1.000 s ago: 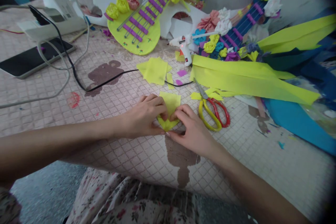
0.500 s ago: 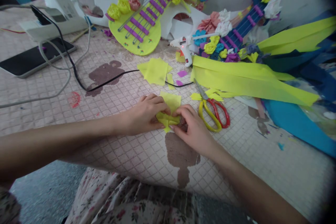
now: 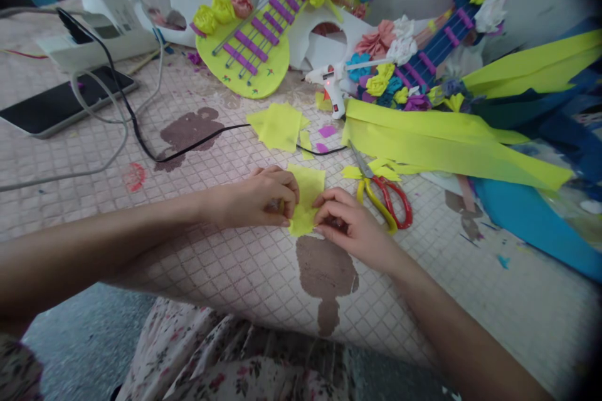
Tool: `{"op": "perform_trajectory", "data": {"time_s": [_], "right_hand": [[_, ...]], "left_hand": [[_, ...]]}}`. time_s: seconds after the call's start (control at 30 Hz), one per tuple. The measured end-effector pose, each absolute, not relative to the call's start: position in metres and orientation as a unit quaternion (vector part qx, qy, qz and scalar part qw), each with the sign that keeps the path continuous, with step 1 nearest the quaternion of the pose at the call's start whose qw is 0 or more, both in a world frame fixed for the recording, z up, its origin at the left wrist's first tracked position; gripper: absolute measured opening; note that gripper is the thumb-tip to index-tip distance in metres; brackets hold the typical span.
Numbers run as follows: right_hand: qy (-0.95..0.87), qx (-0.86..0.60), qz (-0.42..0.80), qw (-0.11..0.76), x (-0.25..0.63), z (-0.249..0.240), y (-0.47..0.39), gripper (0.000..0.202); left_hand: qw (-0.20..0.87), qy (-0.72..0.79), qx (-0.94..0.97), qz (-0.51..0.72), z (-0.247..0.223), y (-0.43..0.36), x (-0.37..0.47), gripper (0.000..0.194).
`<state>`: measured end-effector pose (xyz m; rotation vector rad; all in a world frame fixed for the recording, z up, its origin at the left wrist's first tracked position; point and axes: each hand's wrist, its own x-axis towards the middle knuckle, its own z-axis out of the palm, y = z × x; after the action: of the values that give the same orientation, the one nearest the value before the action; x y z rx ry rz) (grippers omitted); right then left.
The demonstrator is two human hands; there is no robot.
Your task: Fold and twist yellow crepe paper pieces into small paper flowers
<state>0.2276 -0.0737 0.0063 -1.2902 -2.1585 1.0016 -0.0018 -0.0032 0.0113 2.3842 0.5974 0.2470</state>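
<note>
A yellow crepe paper piece [image 3: 308, 191] lies between my hands on the quilted cloth, nearly flat. At its left edge, my left hand [image 3: 263, 199] has its fingers curled and closed on the paper, the thumb low. My right hand [image 3: 352, 222] pinches the lower right edge, thumb under bent fingers. Scissors [image 3: 388, 200] with one yellow and one red handle rest just right of my right hand. Beyond both hands is a small stack of yellow paper squares [image 3: 281, 127].
A white glue gun [image 3: 333, 91] with a lit red light stands behind; its black cord [image 3: 188, 149] crosses the cloth. Long yellow paper strips [image 3: 446, 138] spread rightward. A yellow paper guitar [image 3: 254, 62] and a blue one [image 3: 430, 59] lean at the back. A phone [image 3: 61, 103] lies left.
The folded yellow paper between my hands has opened out flatter. My left hand has shifted slightly up and left, and my right hand has moved slightly right.
</note>
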Motion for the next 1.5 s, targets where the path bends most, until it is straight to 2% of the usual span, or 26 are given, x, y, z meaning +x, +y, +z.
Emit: {"op": "perform_trajectory", "data": {"time_s": [0.47,0.77,1.27,1.5], "right_hand": [[-0.765,-0.498,0.326,0.245,0.216,0.002,-0.077,0.011],[-0.777,-0.523,0.246,0.25,0.204,-0.001,-0.078,0.011],[-0.774,-0.532,0.239,0.247,0.204,-0.003,-0.079,0.013],[-0.773,-0.534,0.233,0.251,0.204,-0.003,-0.079,0.015]], "left_hand": [[0.316,0.258,0.907,0.107,0.012,-0.01,0.004,0.01],[0.287,0.29,0.903,0.138,0.006,-0.017,0.009,0.007],[0.279,0.314,0.896,0.146,0.004,-0.019,0.01,0.001],[0.285,0.322,0.889,0.159,0.004,-0.019,0.012,0.008]]}}
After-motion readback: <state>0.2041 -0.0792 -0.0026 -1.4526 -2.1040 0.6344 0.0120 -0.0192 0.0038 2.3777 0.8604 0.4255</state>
